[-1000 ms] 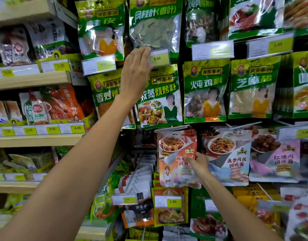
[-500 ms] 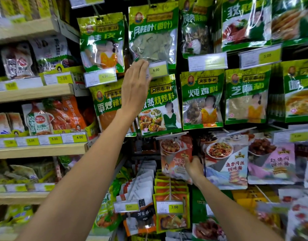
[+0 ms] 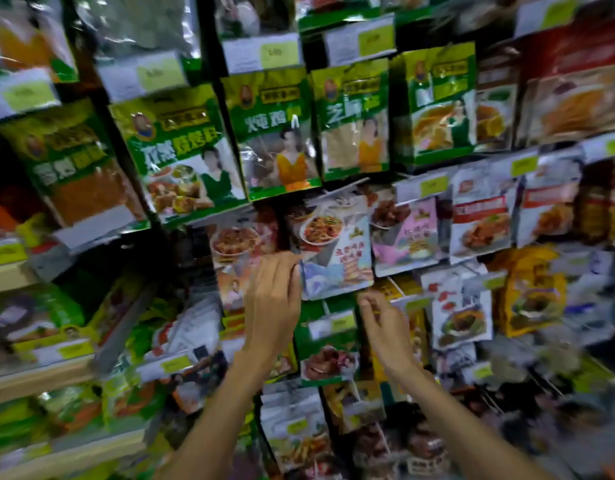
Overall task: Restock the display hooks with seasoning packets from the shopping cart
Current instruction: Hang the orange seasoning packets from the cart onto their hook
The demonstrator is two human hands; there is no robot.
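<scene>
— Any room between the hanging rows?
— Little. The green packets point(image 3: 181, 157) hang edge to edge, their lower edges reaching the row below, and price tags point(image 3: 434, 185) jut forward over them.
— Anywhere open?
— A dark gap point(image 3: 181, 251) left of the red packet point(image 3: 236, 244), under the green row. The wooden shelf point(image 3: 39, 379) closes the left side. The lower packets point(image 3: 328, 362) crowd close; blur hides any gaps there.

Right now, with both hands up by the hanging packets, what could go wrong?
The left hand has its fingers at the edge of the red-orange sauce packet, right beside the blue-and-white sauce packet. A nudge could knock one loose. The right hand is just below the blue-and-white packet, near a yellow price tag, and might bump the tag crooked. The whole view is blurred, so aiming may be harder.
</scene>
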